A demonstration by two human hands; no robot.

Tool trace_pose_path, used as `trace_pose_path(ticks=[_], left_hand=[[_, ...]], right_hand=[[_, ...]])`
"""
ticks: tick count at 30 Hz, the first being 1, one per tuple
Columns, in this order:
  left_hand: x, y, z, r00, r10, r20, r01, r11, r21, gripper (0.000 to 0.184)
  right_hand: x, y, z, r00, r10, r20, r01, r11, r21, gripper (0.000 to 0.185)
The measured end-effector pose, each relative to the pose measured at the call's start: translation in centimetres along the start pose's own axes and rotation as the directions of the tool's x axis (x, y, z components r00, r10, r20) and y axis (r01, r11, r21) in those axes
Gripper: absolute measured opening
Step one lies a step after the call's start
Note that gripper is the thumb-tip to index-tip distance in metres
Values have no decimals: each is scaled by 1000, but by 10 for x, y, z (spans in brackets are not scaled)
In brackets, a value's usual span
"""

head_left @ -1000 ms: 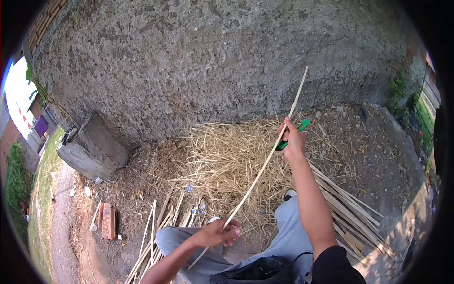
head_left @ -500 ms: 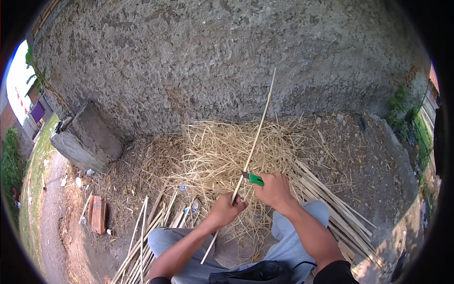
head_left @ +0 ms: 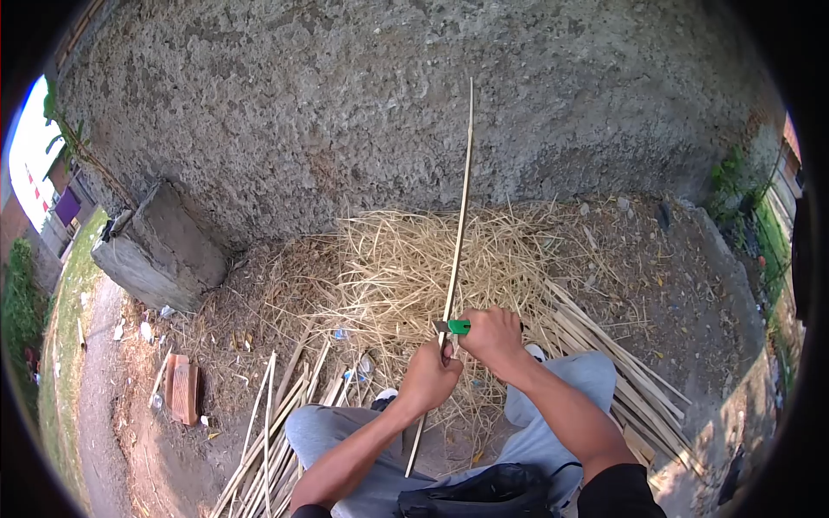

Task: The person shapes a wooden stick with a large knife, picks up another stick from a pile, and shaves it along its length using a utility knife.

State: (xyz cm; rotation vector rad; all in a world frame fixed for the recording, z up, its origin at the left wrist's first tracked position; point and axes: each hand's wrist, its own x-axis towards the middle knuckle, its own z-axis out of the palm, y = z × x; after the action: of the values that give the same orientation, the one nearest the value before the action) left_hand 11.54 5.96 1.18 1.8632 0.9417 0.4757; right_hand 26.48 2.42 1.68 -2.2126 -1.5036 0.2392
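Note:
A long, thin bamboo strip [head_left: 464, 198] stands tilted slightly away from me, its far tip against the view of the wall and its near end between my knees. My left hand [head_left: 431, 375] is closed round its lower part. Just above that, my right hand [head_left: 493, 339] grips a green-handled cutter knife [head_left: 458, 327]. The knife's dark blade lies across the strip and appears to touch it. Behind the hands lies a heap of pale shavings [head_left: 397, 259].
Bamboo strips lie in a bundle at the left [head_left: 276, 432] and another stack at the right [head_left: 596, 350]. An orange brick [head_left: 184, 393] rests on the dirt at left, near a concrete block [head_left: 164, 250]. A rough wall [head_left: 414, 104] rises behind the heap.
The strip has swung more upright, its tip moving left and up in view. My left hand has shifted right, and the knife sits a little lower, nearer to it.

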Motion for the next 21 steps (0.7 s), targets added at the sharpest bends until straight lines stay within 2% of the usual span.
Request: trace_pose_path(ticks=[3,5,6,8,15,17,21], left_hand=[[-7,4,-2,998,40,-50,-37,997,71,15],[-11,7,-2,997,40,-64,-34,995,88,15],[-12,8,-2,996,40,-78,-32,994,103,15],[-11,8,-2,997,43,-71,-36,994,105,15],[-23,6,9,1000,18,-19,-16,994,104,16],[-26,10,6,1000,1,6,-1,994,113,16],[-39,15,0,999,-14,49,5,983,185,18]], right_hand=[[4,2,2,1000,-15,-20,16,999,33,17],[4,2,3,977,-137,-166,141,990,7,17],[5,1,3,976,-136,-168,139,990,7,17],[8,0,4,995,2,-101,2,999,40,16],[35,21,2,989,62,-134,-65,998,-24,18],[45,32,-8,976,153,-155,-154,988,3,19],[51,31,-9,962,155,-225,-168,985,-39,19]])
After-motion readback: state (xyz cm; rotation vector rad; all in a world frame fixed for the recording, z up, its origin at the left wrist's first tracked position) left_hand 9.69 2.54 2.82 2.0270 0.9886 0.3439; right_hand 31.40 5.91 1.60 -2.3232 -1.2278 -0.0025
